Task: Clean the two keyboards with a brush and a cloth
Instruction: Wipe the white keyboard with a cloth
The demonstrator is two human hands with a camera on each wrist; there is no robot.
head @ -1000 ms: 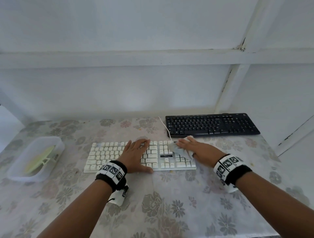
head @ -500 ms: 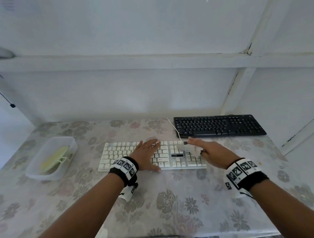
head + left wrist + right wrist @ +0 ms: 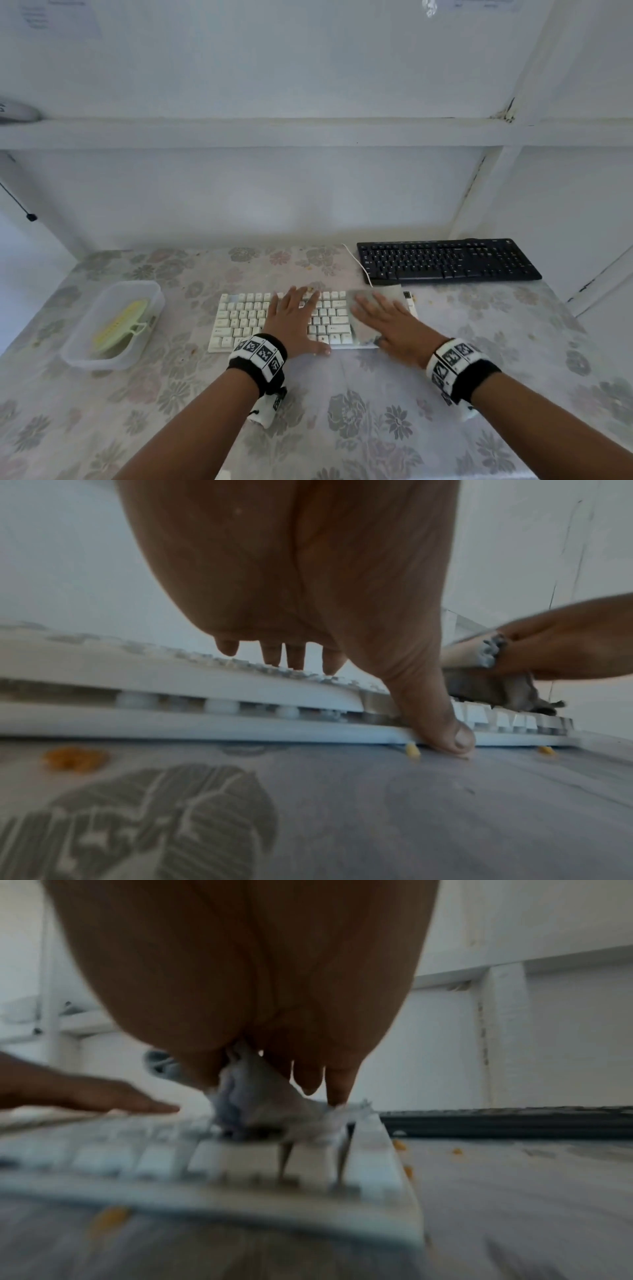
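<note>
A white keyboard (image 3: 239, 318) lies in the middle of the table. My left hand (image 3: 294, 318) rests flat on its keys with the fingers spread, and the thumb (image 3: 441, 723) is against its front edge. My right hand (image 3: 387, 318) lies flat with straight fingers and presses a grey cloth (image 3: 361, 330) onto the keyboard's right end. In the right wrist view the cloth (image 3: 260, 1102) bunches under the palm. A black keyboard (image 3: 445, 260) lies at the back right, untouched. A yellow-green brush (image 3: 120, 325) lies in a clear plastic container (image 3: 102, 356) at the left.
The table has a floral cover (image 3: 342, 411) with small yellow crumbs (image 3: 399, 1145) scattered near the white keyboard. A white cable (image 3: 358, 262) runs from the keyboard towards the wall. A white wall and ledge close the back; a post (image 3: 476, 192) stands at the back right.
My right hand has gone from holding the cloth bunched to lying flat on it, spread over the keyboard's right end. My left hand stays on the keys.
</note>
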